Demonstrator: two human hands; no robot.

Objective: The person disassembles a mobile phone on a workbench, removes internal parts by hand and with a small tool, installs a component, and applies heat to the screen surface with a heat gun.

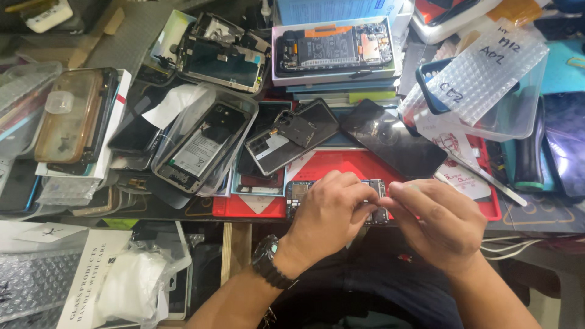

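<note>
Opened phone (300,194), circuit side up, lies at the near edge of the red mat (359,166) — mostly hidden under my hands. My left hand (329,214) is clenched on its middle; my right hand (437,220) pinches its right end, fingertips nearly meeting the left's. Just behind lie a dark glass panel (393,146) and a grey back cover (291,137).

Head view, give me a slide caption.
Both hands, left hand and right hand, work on an opened phone over a red mat.
</note>
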